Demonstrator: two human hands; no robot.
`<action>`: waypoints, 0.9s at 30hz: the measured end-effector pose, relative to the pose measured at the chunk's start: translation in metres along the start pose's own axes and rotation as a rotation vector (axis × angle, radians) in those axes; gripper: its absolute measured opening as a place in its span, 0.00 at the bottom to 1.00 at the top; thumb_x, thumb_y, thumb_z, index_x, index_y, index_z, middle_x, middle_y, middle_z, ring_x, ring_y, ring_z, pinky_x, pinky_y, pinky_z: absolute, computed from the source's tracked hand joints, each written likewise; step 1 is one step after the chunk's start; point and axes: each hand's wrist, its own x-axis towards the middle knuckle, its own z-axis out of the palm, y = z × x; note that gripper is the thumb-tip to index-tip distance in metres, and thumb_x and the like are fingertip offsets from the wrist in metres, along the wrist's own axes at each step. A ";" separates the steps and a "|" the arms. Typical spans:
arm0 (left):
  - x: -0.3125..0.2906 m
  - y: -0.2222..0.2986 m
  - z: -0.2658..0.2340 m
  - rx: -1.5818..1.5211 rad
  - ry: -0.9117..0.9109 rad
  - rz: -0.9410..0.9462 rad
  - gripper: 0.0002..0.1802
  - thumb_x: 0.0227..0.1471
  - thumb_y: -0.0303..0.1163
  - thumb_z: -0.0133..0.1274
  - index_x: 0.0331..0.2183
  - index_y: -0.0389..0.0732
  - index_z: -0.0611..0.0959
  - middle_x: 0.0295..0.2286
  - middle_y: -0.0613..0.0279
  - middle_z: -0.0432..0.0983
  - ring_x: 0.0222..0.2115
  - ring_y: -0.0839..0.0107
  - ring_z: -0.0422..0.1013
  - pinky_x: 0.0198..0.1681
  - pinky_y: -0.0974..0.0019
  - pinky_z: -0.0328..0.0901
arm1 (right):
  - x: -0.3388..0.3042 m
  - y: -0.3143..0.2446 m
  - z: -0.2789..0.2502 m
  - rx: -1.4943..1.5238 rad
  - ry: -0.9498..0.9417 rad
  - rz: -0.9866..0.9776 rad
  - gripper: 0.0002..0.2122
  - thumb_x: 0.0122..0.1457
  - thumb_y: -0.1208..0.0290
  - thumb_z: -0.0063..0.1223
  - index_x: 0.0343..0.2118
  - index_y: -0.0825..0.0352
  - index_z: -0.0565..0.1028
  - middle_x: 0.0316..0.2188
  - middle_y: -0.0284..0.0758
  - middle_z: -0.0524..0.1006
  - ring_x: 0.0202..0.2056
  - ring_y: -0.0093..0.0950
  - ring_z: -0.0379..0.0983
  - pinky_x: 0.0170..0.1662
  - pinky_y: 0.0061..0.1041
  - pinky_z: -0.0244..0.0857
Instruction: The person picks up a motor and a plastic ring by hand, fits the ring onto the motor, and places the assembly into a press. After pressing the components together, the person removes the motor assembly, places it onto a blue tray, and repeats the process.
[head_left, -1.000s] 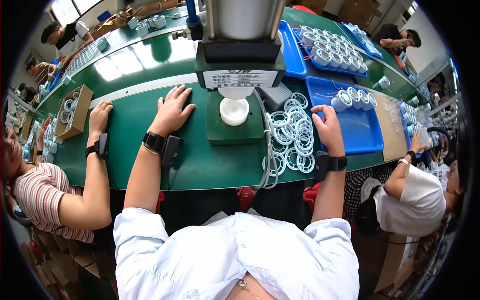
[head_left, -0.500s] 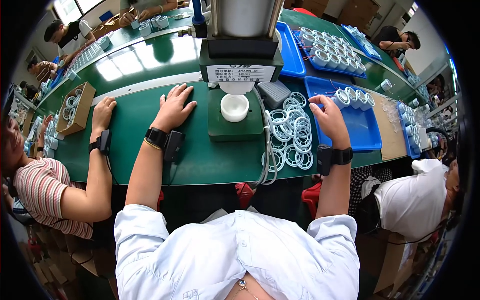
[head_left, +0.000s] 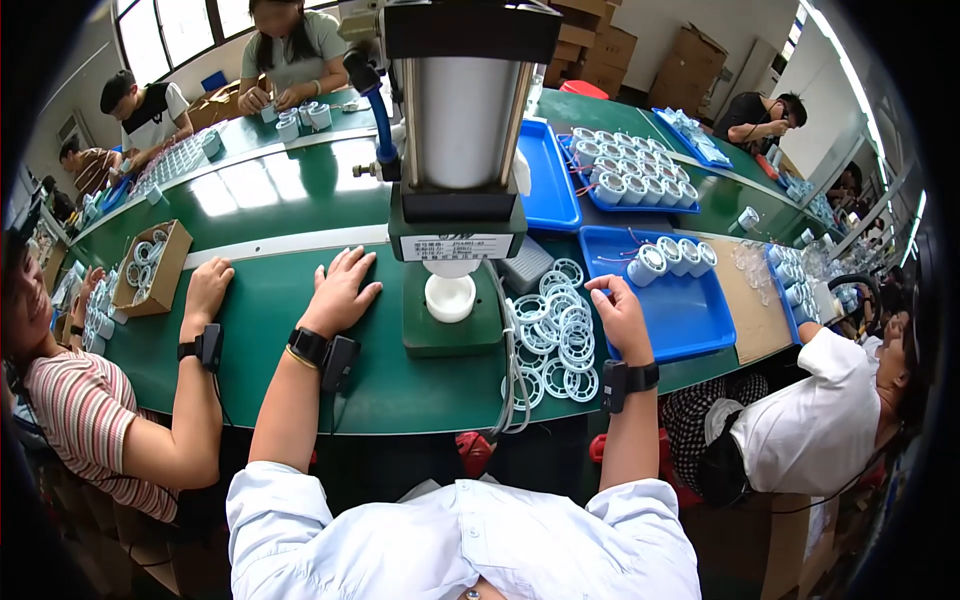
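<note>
My left hand (head_left: 343, 290) lies flat on the green tabletop with fingers spread, left of the press, and nothing is in it. Beside the blue tray's left edge, my right hand (head_left: 620, 318) rests with loosely bent fingers and the thumb a little apart. I see nothing held there. Between the hands stands a bench press (head_left: 460, 130), its green base (head_left: 428, 338) carrying a white round cup (head_left: 450, 298). A loose pile of pale blue slotted rings (head_left: 540, 332) lies between that base and my right hand. In the blue tray (head_left: 690, 318) several white-and-blue cylindrical parts (head_left: 648, 262) stand in a row.
A grey box-shaped pedal (head_left: 525, 266) and cables sit right of the press. Farther back, another tray holds rows of cylindrical parts (head_left: 640, 172). A co-worker's hand (head_left: 209, 287) rests on the table at left, near a cardboard box of rings (head_left: 150, 265). Another co-worker sits at right.
My view has tilted upward, so the table and press appear lower and more of the room shows. Both hands stay in about the same places on the table.
</note>
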 end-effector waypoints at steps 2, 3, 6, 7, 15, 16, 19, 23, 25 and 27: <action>0.004 0.004 -0.005 0.004 0.018 0.015 0.31 0.55 0.45 0.49 0.58 0.46 0.66 0.60 0.56 0.56 0.62 0.58 0.49 0.59 0.34 0.43 | -0.003 0.002 0.001 -0.005 0.014 -0.026 0.06 0.58 0.73 0.49 0.36 0.68 0.75 0.28 0.27 0.69 0.26 0.15 0.61 0.32 0.16 0.58; 0.007 0.007 -0.008 -0.004 0.017 0.012 0.31 0.55 0.45 0.49 0.58 0.46 0.66 0.60 0.56 0.56 0.62 0.58 0.49 0.59 0.34 0.43 | 0.000 0.003 0.001 -0.008 0.014 -0.034 0.06 0.58 0.73 0.49 0.36 0.68 0.75 0.29 0.27 0.69 0.26 0.15 0.61 0.32 0.16 0.58; -0.002 0.010 -0.009 -0.021 -0.042 -0.018 0.31 0.55 0.45 0.49 0.58 0.46 0.66 0.60 0.56 0.56 0.62 0.58 0.49 0.59 0.34 0.43 | 0.001 -0.001 -0.001 -0.010 0.003 -0.027 0.06 0.58 0.73 0.49 0.36 0.68 0.75 0.29 0.28 0.69 0.25 0.15 0.61 0.31 0.15 0.58; -0.003 0.009 -0.011 -0.011 -0.035 -0.015 0.31 0.55 0.45 0.49 0.58 0.46 0.66 0.60 0.56 0.56 0.62 0.58 0.49 0.59 0.34 0.43 | 0.001 -0.005 -0.001 -0.010 -0.002 -0.030 0.06 0.58 0.74 0.49 0.36 0.68 0.75 0.30 0.28 0.69 0.25 0.15 0.61 0.31 0.15 0.58; 0.005 0.001 -0.004 0.003 -0.010 0.001 0.31 0.55 0.46 0.48 0.58 0.46 0.66 0.60 0.56 0.55 0.63 0.57 0.48 0.60 0.36 0.43 | 0.000 -0.008 0.000 -0.009 -0.023 0.004 0.06 0.58 0.73 0.49 0.36 0.68 0.74 0.30 0.27 0.68 0.25 0.15 0.61 0.32 0.15 0.58; 0.005 0.003 -0.005 0.006 -0.010 0.004 0.31 0.55 0.46 0.48 0.58 0.46 0.66 0.60 0.56 0.55 0.63 0.57 0.48 0.60 0.36 0.42 | -0.001 -0.006 0.000 -0.001 -0.018 0.015 0.06 0.58 0.73 0.49 0.36 0.68 0.74 0.30 0.27 0.68 0.25 0.15 0.61 0.32 0.15 0.58; 0.003 0.003 -0.005 0.010 -0.013 -0.002 0.31 0.55 0.46 0.48 0.58 0.46 0.66 0.60 0.55 0.55 0.63 0.57 0.48 0.61 0.36 0.42 | -0.002 -0.004 -0.001 -0.005 -0.032 0.014 0.07 0.59 0.72 0.49 0.36 0.68 0.74 0.30 0.27 0.68 0.25 0.15 0.61 0.32 0.15 0.58; 0.002 0.001 -0.003 0.011 -0.023 -0.008 0.31 0.55 0.46 0.48 0.58 0.46 0.66 0.60 0.55 0.55 0.63 0.57 0.47 0.61 0.36 0.42 | -0.003 -0.007 0.000 -0.004 -0.022 -0.008 0.06 0.59 0.72 0.48 0.36 0.67 0.74 0.29 0.27 0.67 0.25 0.14 0.60 0.31 0.15 0.57; 0.003 0.002 -0.003 0.016 -0.019 0.002 0.31 0.55 0.47 0.48 0.58 0.46 0.66 0.60 0.54 0.55 0.63 0.57 0.47 0.61 0.36 0.42 | -0.002 -0.007 0.000 0.000 -0.021 -0.022 0.06 0.59 0.72 0.48 0.36 0.67 0.74 0.29 0.27 0.67 0.25 0.14 0.60 0.31 0.15 0.57; 0.003 0.002 -0.003 0.009 -0.014 -0.004 0.31 0.55 0.47 0.48 0.58 0.46 0.66 0.60 0.54 0.55 0.63 0.57 0.47 0.61 0.36 0.41 | -0.002 -0.006 0.000 -0.028 -0.015 -0.039 0.06 0.60 0.72 0.48 0.37 0.67 0.74 0.29 0.26 0.67 0.25 0.14 0.59 0.31 0.15 0.56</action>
